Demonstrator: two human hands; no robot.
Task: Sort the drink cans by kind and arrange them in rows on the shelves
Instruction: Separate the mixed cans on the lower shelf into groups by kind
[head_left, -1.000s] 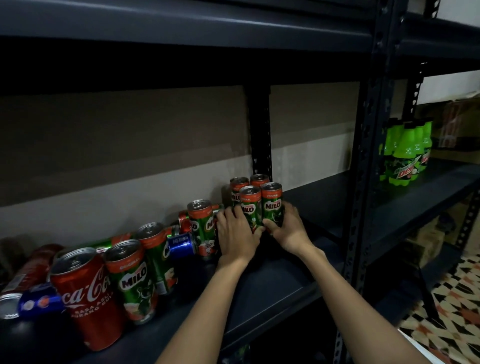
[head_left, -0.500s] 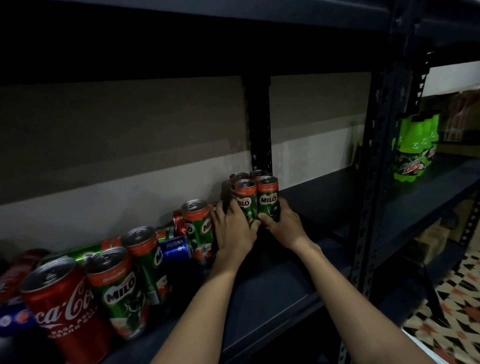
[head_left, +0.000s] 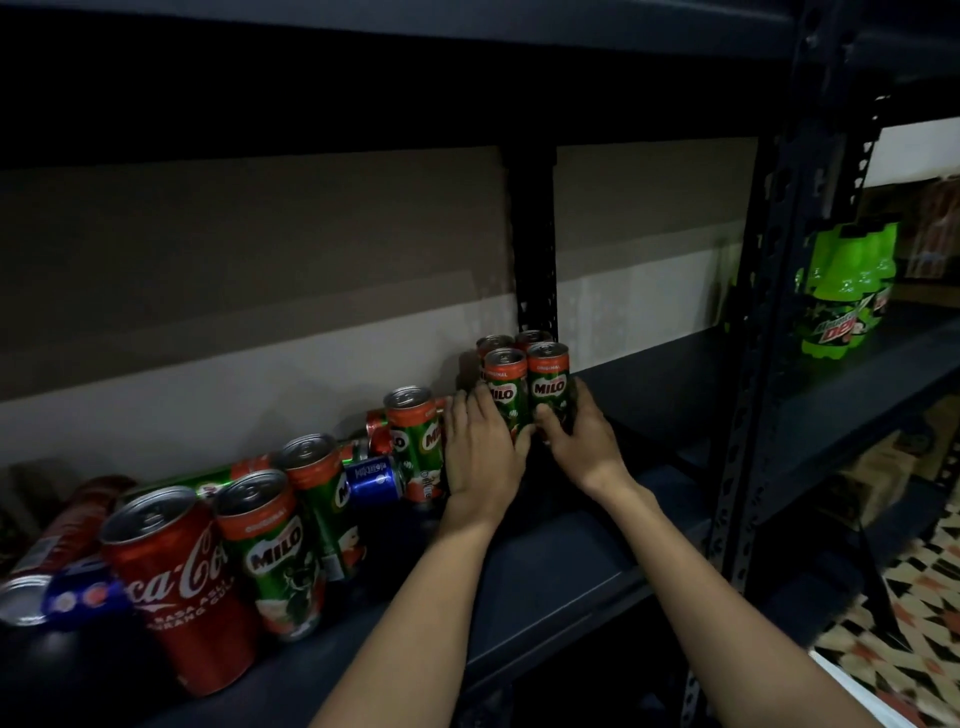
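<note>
Several upright Milo cans stand in a tight block by the back post: two in front (head_left: 548, 387) (head_left: 503, 382) and two behind (head_left: 493, 343). My left hand (head_left: 480, 457) presses its straight fingers against the block's left side. My right hand (head_left: 579, 441) curls round the front right can, thumb on its face. Left of my hands is a mixed lot on the dark shelf (head_left: 545, 571): standing Milo cans (head_left: 415, 431) (head_left: 322, 499) (head_left: 270, 556), a Coca-Cola can (head_left: 176, 582), and blue cans lying down (head_left: 374, 478) (head_left: 67, 597).
A black back post (head_left: 535, 249) rises right behind the Milo block. A front upright (head_left: 753, 364) closes the bay on the right. Beyond it, green Mountain Dew bottles (head_left: 841, 301) stand on the neighbouring shelf. A red can (head_left: 67, 525) lies at far left.
Both hands have slid the Milo block a little farther back toward the post. My view has shifted slightly; the loose cans on the left have not moved.
</note>
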